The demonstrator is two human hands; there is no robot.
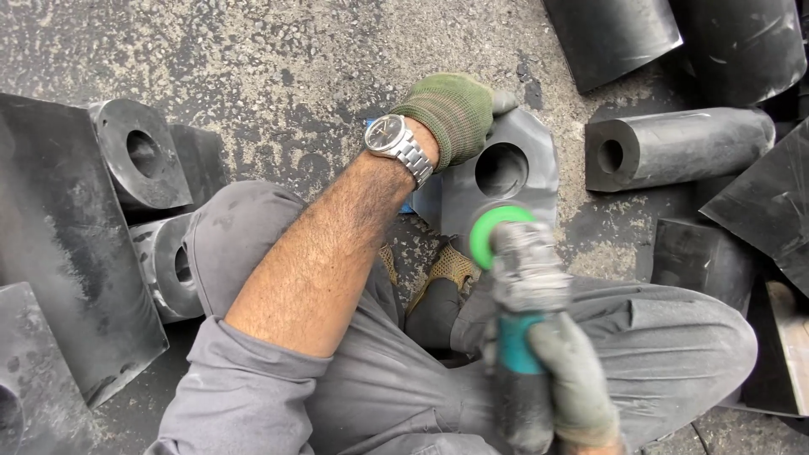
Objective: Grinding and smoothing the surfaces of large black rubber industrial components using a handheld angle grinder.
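The person sits on the floor (278, 50), a rough, speckled grey concrete with pale dust. The left hand (447, 114), in a knitted green glove, rests over the top far edge of a grey block (527, 181); its grip is clenched on that block, fingers curled over the rim. The block stands at the centre of the scene, just beyond the knees, dull grey and smooth, with rounded corners and a round bore through its face. A small blue item (372, 125) shows behind the wrist, beside the steel wristwatch (396, 141); its kind cannot be told.

The right hand (573, 379), in a grey glove, is near and right of centre, its grip closed around a power tool (522, 337) with a teal band, a dusty metal neck and a green disc (497, 232) at the head. The disc sits just at the lower edge of the block; contact cannot be confirmed.

Left: several dark blocks (139, 156) with round bores, dusted grey. Far right: a dark cylinder (674, 147) lying on its side, with a bore in its end, among black slab-like pieces (611, 34). Grey trousers (657, 337) cover the folded legs.
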